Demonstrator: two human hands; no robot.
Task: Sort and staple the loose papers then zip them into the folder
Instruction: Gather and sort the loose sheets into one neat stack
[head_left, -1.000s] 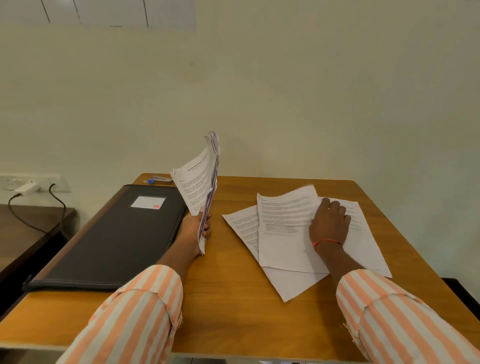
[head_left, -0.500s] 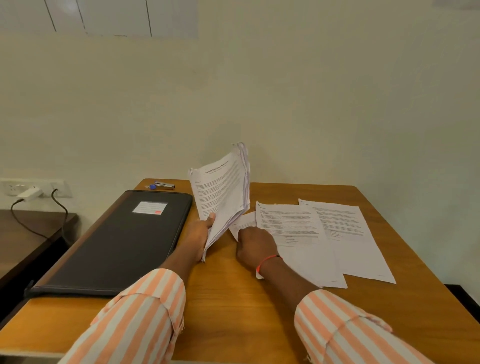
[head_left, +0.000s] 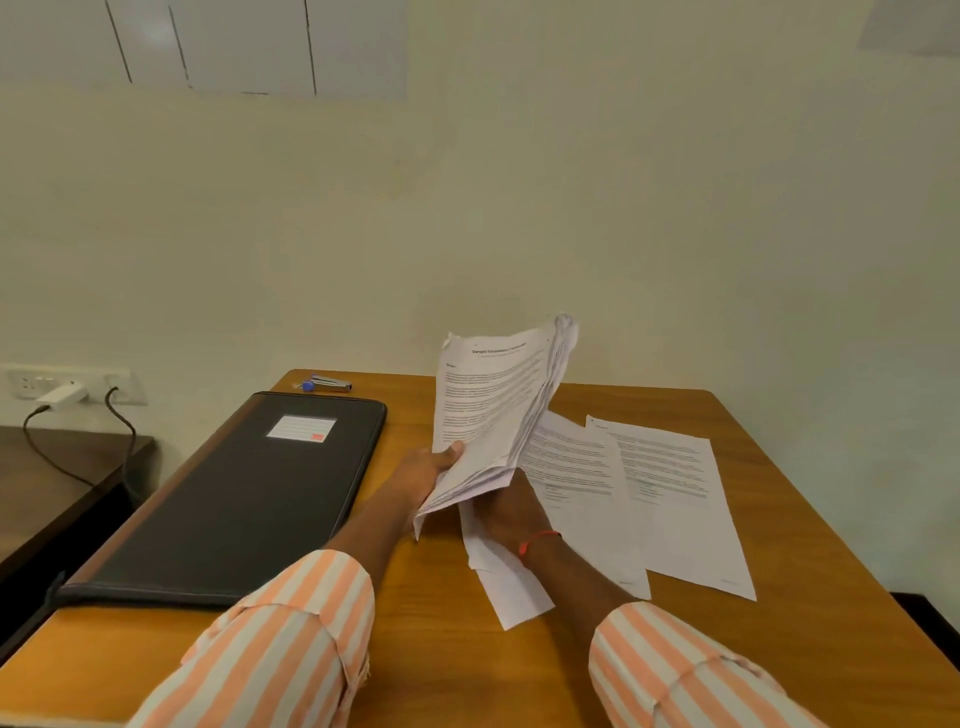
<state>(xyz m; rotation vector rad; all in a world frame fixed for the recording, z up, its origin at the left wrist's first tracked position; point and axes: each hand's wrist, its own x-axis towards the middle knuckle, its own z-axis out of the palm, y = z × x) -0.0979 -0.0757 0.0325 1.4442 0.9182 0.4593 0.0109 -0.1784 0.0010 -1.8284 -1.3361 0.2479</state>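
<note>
We look down on what reads as a small office: a wooden table (head_left: 415, 649) set against a cream wall (head_left: 519, 208), carrying a black zip folder (head_left: 249, 499), a stapler (head_left: 327, 384) and printed sheets (head_left: 670, 499). At left, a wall socket (head_left: 21, 382) holds a charger (head_left: 62, 393) and a cable (head_left: 122, 421) above a second, darker desk (head_left: 52, 483).

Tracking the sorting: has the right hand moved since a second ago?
Yes. The right hand went left, toward the black folder, now under the held paper stack.
</note>
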